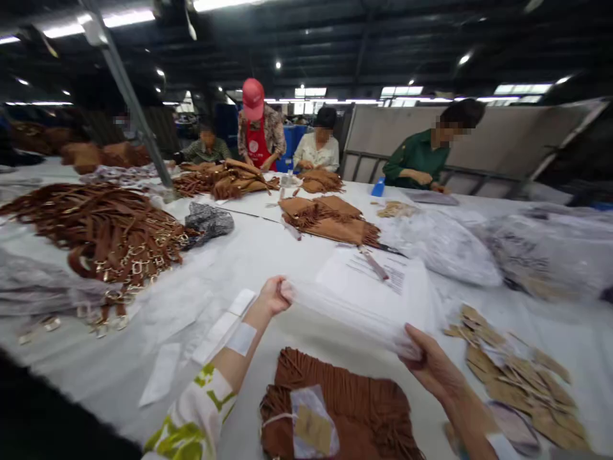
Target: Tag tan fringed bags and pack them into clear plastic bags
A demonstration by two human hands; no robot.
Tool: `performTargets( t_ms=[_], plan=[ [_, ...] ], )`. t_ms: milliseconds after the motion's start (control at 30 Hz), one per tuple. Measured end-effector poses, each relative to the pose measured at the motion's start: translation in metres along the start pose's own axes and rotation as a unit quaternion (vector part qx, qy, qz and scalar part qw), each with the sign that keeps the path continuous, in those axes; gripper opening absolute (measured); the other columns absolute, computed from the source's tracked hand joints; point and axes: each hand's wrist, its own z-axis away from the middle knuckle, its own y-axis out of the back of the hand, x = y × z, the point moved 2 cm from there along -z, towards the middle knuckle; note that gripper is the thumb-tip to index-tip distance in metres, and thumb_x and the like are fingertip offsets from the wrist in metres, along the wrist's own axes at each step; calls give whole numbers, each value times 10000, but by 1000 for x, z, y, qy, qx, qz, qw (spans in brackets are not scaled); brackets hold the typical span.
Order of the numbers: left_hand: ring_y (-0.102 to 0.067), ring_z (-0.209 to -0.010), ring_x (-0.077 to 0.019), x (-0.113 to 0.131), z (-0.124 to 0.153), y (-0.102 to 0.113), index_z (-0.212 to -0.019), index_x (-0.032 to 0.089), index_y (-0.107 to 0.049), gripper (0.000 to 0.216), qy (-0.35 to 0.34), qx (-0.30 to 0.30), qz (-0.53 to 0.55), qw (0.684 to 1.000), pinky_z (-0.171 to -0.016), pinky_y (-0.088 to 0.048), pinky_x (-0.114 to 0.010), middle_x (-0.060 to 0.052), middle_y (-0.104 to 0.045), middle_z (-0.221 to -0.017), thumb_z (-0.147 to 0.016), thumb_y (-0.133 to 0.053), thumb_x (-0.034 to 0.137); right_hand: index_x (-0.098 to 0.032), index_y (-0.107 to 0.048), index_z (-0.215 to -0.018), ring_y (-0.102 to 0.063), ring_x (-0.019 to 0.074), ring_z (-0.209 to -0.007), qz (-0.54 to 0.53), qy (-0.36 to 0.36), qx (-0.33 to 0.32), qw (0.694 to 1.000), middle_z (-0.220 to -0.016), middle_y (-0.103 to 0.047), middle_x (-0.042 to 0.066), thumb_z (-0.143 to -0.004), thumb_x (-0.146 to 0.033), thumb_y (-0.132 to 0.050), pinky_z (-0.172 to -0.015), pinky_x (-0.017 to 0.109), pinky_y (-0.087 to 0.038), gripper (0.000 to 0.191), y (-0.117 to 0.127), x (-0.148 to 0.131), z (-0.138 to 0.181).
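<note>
Four co-workers (259, 128) are working along the far edge of the white-covered table (268, 249), while two bare hands, the left hand (275, 295) and the right hand (431, 365), are gripping one clear plastic bag (354, 313) near the near edge. One brown fringed suede bag (345, 409) is lying at the near edge, with one small clear tag pouch (312, 425) resting on it. One heap of brown leather straps with gold buckles (105, 233) is lying toward the left edge, and one printed paper sheet (368, 275) is lying mid-table; the tan card tags (517, 370) by the right edge are piling too thickly to count.

Overhead ceiling lights (115, 19) lit the white table (249, 255) brightly; edges showed wide-angle distortion, and the foreground was slightly blurred.
</note>
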Motion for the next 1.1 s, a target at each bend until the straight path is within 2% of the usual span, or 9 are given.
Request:
performTargets(
  t_ms=[100, 200, 333, 400, 467, 667, 900, 1000, 1100],
  plan=[
    [-412, -414, -65, 27, -24, -1, -677, 140, -520, 181, -8, 5, 17, 1000, -401, -370, -179, 59, -449, -516, -848, -520, 198, -215, -465, -579, -396, 91, -457, 36, 0, -8, 999, -516, -449, -51, -611, -534, -744, -425, 226, -326, 425, 7, -22, -14],
    [-434, -408, -75, 68, -32, -20, -616, 158, -479, 110, -44, 3, 31, 999, -406, -372, -176, 51, -447, -489, -716, -524, 156, -218, -435, -580, -337, 81, -466, 197, 118, 4, 973, -512, -385, -69, -632, -520, -744, -437, 223, -263, 435, 14, -62, -23],
    [-470, -445, -82, 98, -22, -52, -657, 155, -508, 30, -124, -73, -4, 990, -444, -391, -175, 49, -473, -536, -630, -516, 146, -229, -415, -573, -317, 90, -474, 404, 318, 196, 835, -510, -368, -60, -739, -461, -679, -472, 251, -253, 389, 28, -89, -28],
    [-426, -416, -75, 88, -11, -55, -661, 152, -522, 60, -148, -118, -77, 979, -418, -360, -167, 58, -434, -515, -609, -523, 122, -234, -381, -547, -325, 97, -468, 464, 364, 222, 776, -495, -367, -52, -782, -428, -634, -485, 262, -258, 396, 32, -76, -26],
    [-392, -402, -69, 65, -3, -43, -660, 147, -535, 65, -111, -113, -118, 980, -400, -344, -166, 61, -421, -503, -603, -545, 118, -237, -352, -526, -328, 102, -460, 502, 381, 182, 755, -480, -356, -48, -810, -399, -596, -488, 269, -256, 408, 35, -47, -20],
    [-349, -383, -69, -12, -9, 26, -595, 176, -466, 123, 16, -29, -75, 997, -381, -325, -181, 72, -361, -465, -663, -563, 207, -238, -395, -590, -370, 109, -480, 540, 351, -2, 765, -540, -420, -35, -875, -335, -510, -509, 260, -305, 323, 38, 43, 2],
    [-361, -481, -57, -56, 7, 59, -686, 172, -495, 275, 86, -61, -136, 985, -430, -271, -166, 73, -400, -587, -645, -754, 254, -240, -400, -651, -442, 121, -527, 527, 294, -33, 797, -594, -478, -28, -801, -199, -492, -523, 243, -351, 181, 53, 87, 6],
    [-350, -530, -73, -59, 14, 62, -854, 195, -545, 356, 28, -134, -352, 926, -489, -266, -186, 83, -384, -626, -604, -799, 209, -242, -374, -645, -413, 120, -513, 532, 285, -9, 797, -573, -452, -34, -781, -154, -456, -505, 245, -324, 181, 56, 91, 4],
    [-411, -628, -120, -57, 12, 64, -871, 222, -555, 211, -116, -169, -600, 773, -600, -326, -231, 49, -433, -703, -710, -665, 140, -242, -377, -653, -406, 123, -519, 532, 286, -1, 797, -579, -444, -31, -788, -141, -429, -517, 253, -323, 176, 53, 89, -2]
  ],
)
